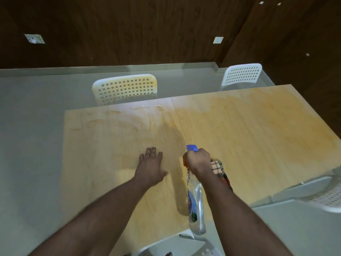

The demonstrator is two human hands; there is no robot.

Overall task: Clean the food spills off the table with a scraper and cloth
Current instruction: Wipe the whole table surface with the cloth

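Observation:
My right hand (198, 161) grips the neck of a clear spray bottle (196, 204) with a blue nozzle (191, 147), held above the light wooden table (258, 137) and pointing away from me. My left hand (151, 166) lies flat on the tabletop with fingers spread, left of the bottle. A checked cloth (220, 172) lies on the table just right of my right wrist, partly hidden by my forearm. Orange smears and crusted food spills (145, 108) mark the table near its far edge. No scraper is visible.
A stained white perforated chair (125, 88) stands at the table's far side, another white chair (241, 74) at the far right. A third chair (324, 193) sits at the right, and a chair part (186, 244) shows below the near edge. Grey floor surrounds the table.

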